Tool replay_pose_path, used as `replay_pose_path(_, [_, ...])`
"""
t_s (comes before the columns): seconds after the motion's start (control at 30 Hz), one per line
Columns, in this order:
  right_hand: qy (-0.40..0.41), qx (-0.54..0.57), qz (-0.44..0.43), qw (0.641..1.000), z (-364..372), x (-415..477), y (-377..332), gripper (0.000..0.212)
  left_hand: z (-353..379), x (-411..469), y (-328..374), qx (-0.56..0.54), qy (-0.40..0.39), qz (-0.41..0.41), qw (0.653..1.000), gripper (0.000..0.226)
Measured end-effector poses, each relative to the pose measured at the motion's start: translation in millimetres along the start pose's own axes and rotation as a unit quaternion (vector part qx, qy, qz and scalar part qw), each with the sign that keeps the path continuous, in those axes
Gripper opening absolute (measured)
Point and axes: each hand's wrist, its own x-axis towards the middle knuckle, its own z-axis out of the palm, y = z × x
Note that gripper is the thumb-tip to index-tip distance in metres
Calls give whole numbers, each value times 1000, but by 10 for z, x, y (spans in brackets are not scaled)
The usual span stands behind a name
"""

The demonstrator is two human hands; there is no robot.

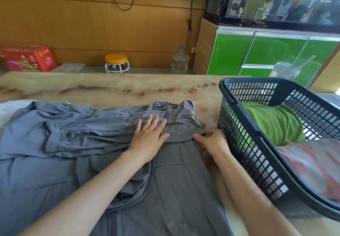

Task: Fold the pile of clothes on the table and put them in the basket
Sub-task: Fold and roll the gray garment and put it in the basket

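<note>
A large grey garment [77, 143] lies spread over the near half of the marble-patterned table [110, 88], with one part folded across the middle. My left hand [149, 136] presses flat on that folded part, fingers straight. My right hand [213, 142] pinches the folded edge at its right corner, just left of the basket. The dark plastic basket [257, 143] stands at the table's right side and holds a folded green garment [272, 123] and a pink-and-grey patterned cloth [309, 164].
A white cloth [7, 112] shows under the grey garment at the far left. Beyond the table stand an orange-topped stool [116, 62], a water jug [180, 61], a red box [27, 57] and a green cabinet [266, 55]. A clear cup [283, 70] is behind the basket.
</note>
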Motion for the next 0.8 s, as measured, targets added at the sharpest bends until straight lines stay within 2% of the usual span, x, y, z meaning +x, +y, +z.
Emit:
replay_pose_path(0.1, [5, -80, -7, 997, 53, 8, 1, 20, -6, -112, -194, 23, 5, -48, 999, 63])
replay_pose_path(0.23, [40, -144, -61, 987, 6, 3, -27, 11, 51, -220, -494, 7, -31, -113, 993, 68])
replay_pose_path(0.3, [58, -207, -68, 974, -42, -20, -87, 23, 90, -249, -588, -10, -48, -129, 990, 68])
replay_pose_path(0.4, [32, -352, -32, 935, -40, -107, -166, 33, 92, -247, -622, -29, -61, -127, 990, 68])
replay_pose_path(0.47, [71, -346, -98, 930, -27, -150, -205, 36, 37, -209, -631, -50, -37, -130, 990, 68])
replay_pose_path(0.53, [120, -310, -227, 916, 10, -93, -280, 39, -31, -169, -666, -29, 14, -120, 992, 67])
replay_pose_path(0.6, [75, -294, -298, 905, 119, 81, -412, 41, -81, -128, -735, -1, 48, -110, 993, 65])
replay_pose_path(0.67, [-52, -302, -286, 908, 319, 265, -477, 53, -95, -109, -835, 5, 53, -119, 991, 63])
replay_pose_path(0.73, [-132, -386, -262, 875, 519, 422, -382, 62, -53, -140, -989, 26, 52, -128, 990, 63])
replay_pose_path(0.8, [-134, -473, -230, 840, 622, 546, -218, 65, 9, -192, -1190, 38, 43, -145, 988, 63])
